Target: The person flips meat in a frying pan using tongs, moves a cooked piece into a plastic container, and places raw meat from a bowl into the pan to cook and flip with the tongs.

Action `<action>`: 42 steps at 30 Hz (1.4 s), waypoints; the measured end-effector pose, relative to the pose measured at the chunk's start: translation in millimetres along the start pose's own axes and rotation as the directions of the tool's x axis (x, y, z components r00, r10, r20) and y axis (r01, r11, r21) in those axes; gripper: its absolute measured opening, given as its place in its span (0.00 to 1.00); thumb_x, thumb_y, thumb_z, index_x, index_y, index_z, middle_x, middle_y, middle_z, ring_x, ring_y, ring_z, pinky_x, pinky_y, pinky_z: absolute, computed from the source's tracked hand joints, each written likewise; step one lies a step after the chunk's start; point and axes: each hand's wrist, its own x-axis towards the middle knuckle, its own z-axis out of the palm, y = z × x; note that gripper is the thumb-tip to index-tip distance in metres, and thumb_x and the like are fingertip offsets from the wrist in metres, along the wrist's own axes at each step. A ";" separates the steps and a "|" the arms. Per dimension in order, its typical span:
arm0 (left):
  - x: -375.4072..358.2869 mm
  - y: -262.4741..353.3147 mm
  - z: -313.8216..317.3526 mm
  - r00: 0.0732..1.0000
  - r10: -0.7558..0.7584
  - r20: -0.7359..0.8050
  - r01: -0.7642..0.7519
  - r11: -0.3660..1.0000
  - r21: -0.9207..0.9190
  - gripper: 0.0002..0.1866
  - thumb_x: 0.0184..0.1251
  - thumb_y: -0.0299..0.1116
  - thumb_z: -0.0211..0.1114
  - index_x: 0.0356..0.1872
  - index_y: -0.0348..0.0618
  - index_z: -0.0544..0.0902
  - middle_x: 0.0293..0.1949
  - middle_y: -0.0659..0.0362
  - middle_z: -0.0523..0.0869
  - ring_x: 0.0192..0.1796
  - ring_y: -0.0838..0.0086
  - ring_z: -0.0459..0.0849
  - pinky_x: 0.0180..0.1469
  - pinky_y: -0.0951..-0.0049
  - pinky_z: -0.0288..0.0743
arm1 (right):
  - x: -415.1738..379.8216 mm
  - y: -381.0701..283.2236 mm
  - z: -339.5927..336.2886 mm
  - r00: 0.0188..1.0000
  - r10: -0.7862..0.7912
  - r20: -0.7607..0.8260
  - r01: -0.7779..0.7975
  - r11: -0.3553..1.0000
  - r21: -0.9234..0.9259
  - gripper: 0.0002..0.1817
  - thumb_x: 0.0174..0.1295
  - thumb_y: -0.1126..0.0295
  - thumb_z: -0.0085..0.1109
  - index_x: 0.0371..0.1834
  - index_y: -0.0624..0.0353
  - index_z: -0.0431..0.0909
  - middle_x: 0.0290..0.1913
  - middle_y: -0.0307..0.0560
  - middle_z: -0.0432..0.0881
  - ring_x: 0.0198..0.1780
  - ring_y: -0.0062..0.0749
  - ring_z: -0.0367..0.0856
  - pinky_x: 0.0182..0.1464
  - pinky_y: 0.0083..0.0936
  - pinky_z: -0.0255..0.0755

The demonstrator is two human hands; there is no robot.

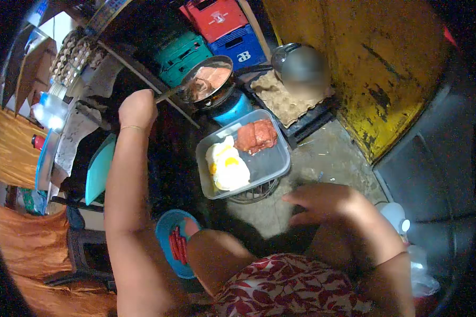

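Observation:
My left hand [138, 109] is closed round the handle of a frying pan [210, 79], which sits over a blue stove [234, 109] and holds pinkish food. Nearer to me, a clear plastic container [264, 167] holds fried eggs [228, 166] and reddish meat slices [257, 136]. To the right of that container, my right hand [307, 203] is in the air with thumb and fingers apart, holding nothing. A blue basin [166, 232] with red sausages [179, 245] stands by my leg at the lower left.
Green [182, 57], red [214, 18] and blue [239, 46] crates stand behind the pan. A lidded pot [285, 55] and torn cardboard [283, 100] lie at the upper right, beside a yellow panel [375, 68]. Egg trays [75, 57] are at the upper left.

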 end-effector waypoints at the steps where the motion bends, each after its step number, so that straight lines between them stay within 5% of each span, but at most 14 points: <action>1: -0.4 1.6 1.8 0.999 0.001 0.038 -0.001 1.000 0.000 0.10 0.59 0.26 0.60 0.38 0.43 0.88 0.43 0.47 0.88 0.47 0.50 0.87 0.49 0.53 0.82 | 1.1 0.0 -0.3 1.000 0.005 0.007 -0.005 1.000 -0.018 0.36 0.67 0.44 0.56 0.66 0.65 0.69 0.57 0.65 0.78 0.59 0.57 0.77 0.62 0.41 0.71; 17: 10.8 -7.5 26.1 0.968 -0.020 0.249 0.103 0.940 -0.326 0.13 0.57 0.37 0.68 0.38 0.40 0.89 0.40 0.43 0.88 0.45 0.51 0.87 0.50 0.57 0.79 | 9.1 7.7 7.4 0.998 0.032 0.048 -0.032 0.999 0.004 0.38 0.66 0.43 0.58 0.67 0.65 0.69 0.57 0.65 0.77 0.59 0.58 0.76 0.63 0.42 0.71; 28: 26.7 -13.3 84.9 0.901 -0.169 0.399 0.265 0.944 -0.199 0.18 0.59 0.40 0.68 0.45 0.38 0.88 0.49 0.42 0.86 0.53 0.48 0.84 0.55 0.58 0.79 | 2.5 2.9 5.1 0.997 0.073 0.036 -0.072 0.997 -0.018 0.39 0.66 0.42 0.56 0.66 0.66 0.70 0.59 0.66 0.77 0.62 0.58 0.75 0.66 0.41 0.69; 31: 36.7 -16.8 91.4 0.910 -0.130 0.394 0.213 0.962 -0.174 0.18 0.60 0.41 0.68 0.42 0.35 0.88 0.44 0.42 0.88 0.47 0.51 0.88 0.50 0.58 0.81 | 7.4 12.5 12.7 0.992 0.108 0.066 -0.109 0.994 0.010 0.39 0.66 0.41 0.56 0.66 0.66 0.70 0.61 0.66 0.76 0.64 0.57 0.74 0.67 0.40 0.68; 34: 48.0 -24.7 99.8 0.855 -0.155 0.494 0.327 0.901 -0.283 0.18 0.61 0.41 0.67 0.37 0.31 0.87 0.35 0.45 0.89 0.36 0.56 0.90 0.41 0.59 0.82 | 9.1 18.0 14.4 0.996 0.074 0.043 -0.076 0.997 0.033 0.40 0.65 0.39 0.56 0.67 0.65 0.69 0.62 0.65 0.76 0.64 0.56 0.74 0.67 0.40 0.67; 37: 59.3 -37.7 107.8 0.857 -0.040 0.513 0.196 0.947 -0.253 0.17 0.65 0.40 0.64 0.32 0.31 0.86 0.26 0.48 0.87 0.25 0.60 0.86 0.30 0.59 0.79 | 8.1 15.5 10.3 0.997 0.059 0.044 -0.061 0.997 0.044 0.41 0.65 0.39 0.55 0.68 0.65 0.68 0.63 0.64 0.75 0.64 0.55 0.74 0.67 0.40 0.68; 42: 53.8 -48.7 106.2 0.776 -0.039 0.629 0.316 0.888 -0.334 0.17 0.68 0.41 0.63 0.28 0.35 0.84 0.23 0.51 0.85 0.22 0.63 0.84 0.26 0.60 0.77 | 11.7 4.2 0.1 0.980 0.142 0.139 -0.148 0.988 0.038 0.42 0.66 0.39 0.55 0.70 0.64 0.65 0.64 0.64 0.74 0.65 0.55 0.73 0.68 0.41 0.67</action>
